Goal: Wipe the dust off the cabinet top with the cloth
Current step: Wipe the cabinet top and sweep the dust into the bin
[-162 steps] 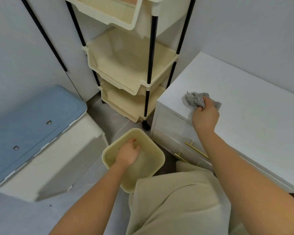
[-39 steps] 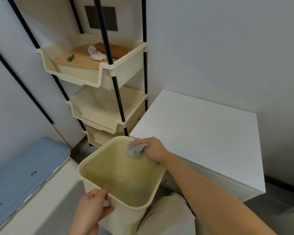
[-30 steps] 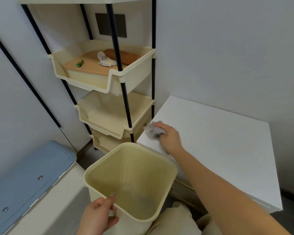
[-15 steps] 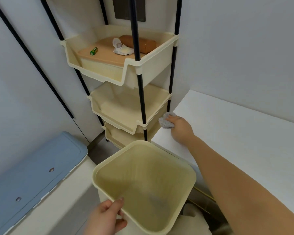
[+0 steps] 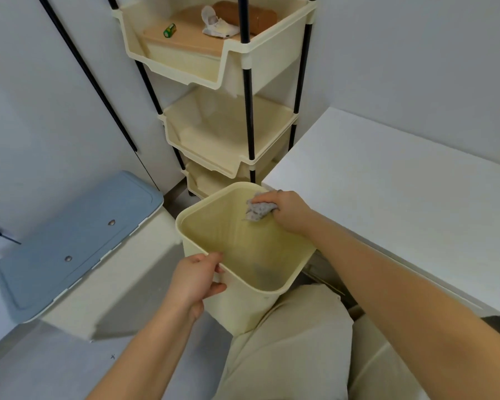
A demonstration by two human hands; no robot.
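The white cabinet top [image 5: 393, 194] fills the right side of the view. My right hand [image 5: 290, 210] is shut on a crumpled grey cloth [image 5: 259, 210] at the cabinet's near left corner, and the cloth hangs over the open mouth of a cream plastic bin [image 5: 243, 301]. My left hand [image 5: 195, 280] grips the bin's near rim and holds the bin up against the cabinet's edge. The inside of the bin looks bare apart from a dark smudge low on its wall.
A cream three-tier rack [image 5: 231, 131] with black posts stands just left of the cabinet; its top tray holds a brown roll, a white wad and a small green item. A white box with a blue lid [image 5: 72, 246] lies at the left. My trouser leg [image 5: 289, 350] is below the bin.
My right hand has drawn the cloth from the cabinet's far left edge back to the near corner, over the bin. My left hand has kept the bin raised at the cabinet's edge.
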